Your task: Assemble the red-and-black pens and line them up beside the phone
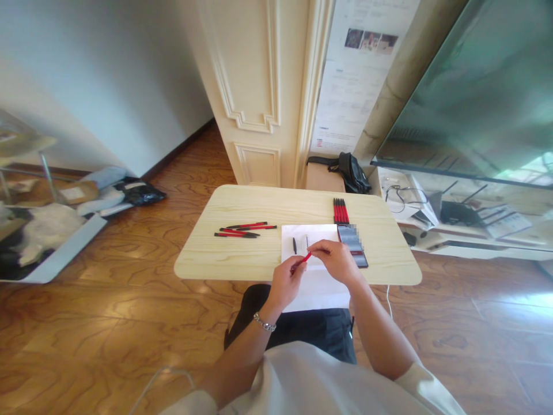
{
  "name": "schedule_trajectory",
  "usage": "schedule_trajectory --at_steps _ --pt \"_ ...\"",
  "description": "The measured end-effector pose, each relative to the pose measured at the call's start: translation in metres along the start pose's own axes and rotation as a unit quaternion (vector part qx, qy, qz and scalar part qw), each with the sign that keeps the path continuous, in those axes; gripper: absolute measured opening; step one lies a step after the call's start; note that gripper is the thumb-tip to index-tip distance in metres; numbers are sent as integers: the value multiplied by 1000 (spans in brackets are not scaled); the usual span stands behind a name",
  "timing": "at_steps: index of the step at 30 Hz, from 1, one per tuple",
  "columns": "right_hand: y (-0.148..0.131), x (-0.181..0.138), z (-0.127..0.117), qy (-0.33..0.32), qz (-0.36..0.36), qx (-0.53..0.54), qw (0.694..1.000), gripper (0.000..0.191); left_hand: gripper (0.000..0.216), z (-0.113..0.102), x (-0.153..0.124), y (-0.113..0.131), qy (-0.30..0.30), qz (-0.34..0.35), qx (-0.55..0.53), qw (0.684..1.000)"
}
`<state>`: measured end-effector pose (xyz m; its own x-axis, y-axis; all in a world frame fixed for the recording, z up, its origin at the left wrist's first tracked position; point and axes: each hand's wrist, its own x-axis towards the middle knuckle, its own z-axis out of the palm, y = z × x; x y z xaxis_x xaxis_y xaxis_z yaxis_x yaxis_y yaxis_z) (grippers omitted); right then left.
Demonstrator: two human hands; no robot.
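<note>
Over the white paper (319, 291), my left hand (285, 282) is closed around a red pen barrel (306, 257), whose upper end points toward the right. My right hand (334, 259) has its fingertips pinched together at that end; whatever small part they grip is hidden. Just beyond my hands, a short black pen piece (294, 245) lies on the paper, with a thin dark stick like a refill (307, 240) beside it. Several red and black pens (242, 231) lie loose to the left. Another group of red and black pens (341, 211) sits in a neat row at the back right.
A phone (355, 249) lies at the paper's right edge on the pale wooden table (203, 253). Behind the table stand a panelled door (254, 69) and a black bag (353, 173). A large screen (479, 92) is at right, and an open box (56, 248) is on the floor at left.
</note>
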<state>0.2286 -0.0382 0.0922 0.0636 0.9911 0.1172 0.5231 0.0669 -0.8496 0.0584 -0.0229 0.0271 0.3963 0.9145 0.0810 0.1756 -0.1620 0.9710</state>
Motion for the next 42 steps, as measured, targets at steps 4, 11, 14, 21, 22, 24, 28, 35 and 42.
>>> schedule_trajectory --at_steps 4,11,14,21,22,24,28,35,42 --pt "5 -1 -4 -43 20 25 999 16 28 0 -2 -1 -17 0 -17 1000" --pt "19 3 -2 -145 42 116 982 24 31 0 -8 -6 -63 -18 -105 992" --pt "31 12 3 -162 42 154 974 31 32 0 -9 -9 -50 -29 -150 987" --pt "60 42 30 2 122 -192 974 20 30 -1 -9 -8 -23 -42 -198 979" --pt "61 45 34 -2 134 -232 963 21 30 -1 -9 -9 -16 -45 -203 978" --pt "60 50 41 -12 154 -292 944 25 29 0 -9 -10 -3 -49 -213 976" --pt "54 56 48 -36 179 -358 916 30 28 -1 -7 -13 10 -45 -212 976" --pt "49 50 45 -22 179 -337 924 24 37 -3 -7 -12 20 -29 -228 973" --pt "40 42 22 67 110 32 991 27 35 0 -6 -8 23 -36 -265 963"
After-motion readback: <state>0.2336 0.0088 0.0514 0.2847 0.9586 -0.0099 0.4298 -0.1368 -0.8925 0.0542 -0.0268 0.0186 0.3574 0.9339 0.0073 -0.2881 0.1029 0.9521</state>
